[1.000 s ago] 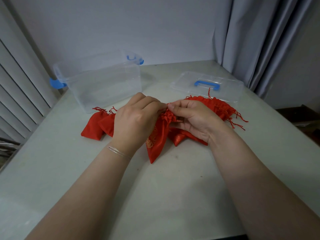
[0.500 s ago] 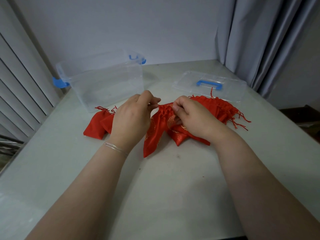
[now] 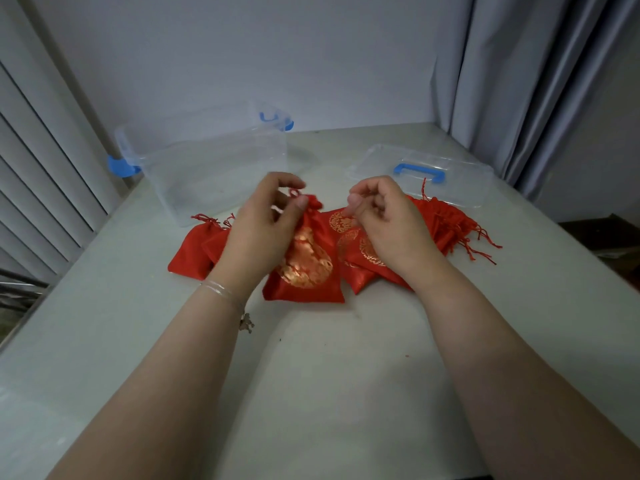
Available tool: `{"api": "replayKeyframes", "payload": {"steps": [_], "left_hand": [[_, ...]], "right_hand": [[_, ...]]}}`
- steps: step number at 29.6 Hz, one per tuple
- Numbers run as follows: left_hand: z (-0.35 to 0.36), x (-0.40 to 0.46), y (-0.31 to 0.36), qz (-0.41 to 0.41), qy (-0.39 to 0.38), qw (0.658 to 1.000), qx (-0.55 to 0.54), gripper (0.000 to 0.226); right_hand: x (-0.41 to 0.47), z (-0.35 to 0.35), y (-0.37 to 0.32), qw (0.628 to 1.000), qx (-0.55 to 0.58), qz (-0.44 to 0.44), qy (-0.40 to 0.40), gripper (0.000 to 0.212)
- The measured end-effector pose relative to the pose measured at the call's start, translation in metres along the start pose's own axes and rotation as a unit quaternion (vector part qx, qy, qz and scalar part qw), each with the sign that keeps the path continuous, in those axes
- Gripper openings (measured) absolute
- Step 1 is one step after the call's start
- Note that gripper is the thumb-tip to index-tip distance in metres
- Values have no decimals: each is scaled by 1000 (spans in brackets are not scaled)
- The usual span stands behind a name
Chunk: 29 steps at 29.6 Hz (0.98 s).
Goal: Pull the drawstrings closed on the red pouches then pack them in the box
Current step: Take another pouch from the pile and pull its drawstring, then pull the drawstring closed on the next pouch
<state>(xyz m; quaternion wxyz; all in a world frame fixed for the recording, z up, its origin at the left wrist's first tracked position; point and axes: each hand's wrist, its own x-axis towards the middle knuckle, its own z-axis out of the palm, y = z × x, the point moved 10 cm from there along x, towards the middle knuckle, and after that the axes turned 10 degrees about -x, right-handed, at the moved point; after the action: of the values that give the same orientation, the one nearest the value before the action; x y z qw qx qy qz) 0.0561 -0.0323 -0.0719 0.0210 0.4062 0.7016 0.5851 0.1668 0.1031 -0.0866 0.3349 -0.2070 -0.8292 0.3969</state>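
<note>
Table: 1, pale, carrying everything below.

Box: 1, clear plastic with blue latches, open-topped, at the far left of the table. No red shows through its walls, so packing looks not yet begun.

Lid: 1, clear with a blue handle, lying flat at the far right, apart from the box.

Red pouches: 1 in work, the centre pouch, gold emblem up, bottom edge on the table, neck bunched tight. 2 more lie at the left, partly behind the wrist. The right heap overlaps too much to count; at least 3 show.

Hands: 2.
- Left hand: thumb and fingers pinching the cord loop at the centre pouch's gathered neck.
- Right hand: held just above the right heap, thumb and forefinger pressed together; whether a cord lies between them I cannot tell.

Bracelet: 1, thin, on the left wrist.

Handling note, as judgement: the closing looks nearly done. Pull both cords outward evenly and level, so the neck gathers without lopsided puckers, then lay the pouch flat in the box.
</note>
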Motion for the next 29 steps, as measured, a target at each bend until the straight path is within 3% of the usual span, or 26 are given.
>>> {"api": "replayKeyframes", "payload": {"steps": [2, 6, 11, 15, 18, 21, 26, 29], "left_hand": [[-31, 5, -15, -35, 95, 994, 48, 10], [-73, 5, -53, -78, 185, 969, 142, 17], [-86, 2, -77, -102, 206, 942, 244, 31], [-82, -1, -58, -54, 237, 914, 325, 44], [-59, 3, -37, 13, 193, 929, 314, 41], [-26, 2, -24, 63, 112, 954, 270, 28], [10, -4, -20, 58, 18, 978, 197, 16], [19, -6, -19, 48, -16, 984, 172, 17]], "right_hand": [[2, -15, 2, 997, -66, -4, 46, 4], [2, -26, 12, 977, -196, 17, 78, 6], [2, -25, 29, 923, -376, 79, 37, 30], [-1, -45, 33, 881, -449, 123, 82, 38], [-1, -49, 49, 859, -479, 175, 46, 42], [1, -54, 55, 859, -474, 187, 38, 35], [0, -62, 64, 858, -460, 223, 48, 47], [3, -65, 63, 863, -457, 208, 60, 33]]}}
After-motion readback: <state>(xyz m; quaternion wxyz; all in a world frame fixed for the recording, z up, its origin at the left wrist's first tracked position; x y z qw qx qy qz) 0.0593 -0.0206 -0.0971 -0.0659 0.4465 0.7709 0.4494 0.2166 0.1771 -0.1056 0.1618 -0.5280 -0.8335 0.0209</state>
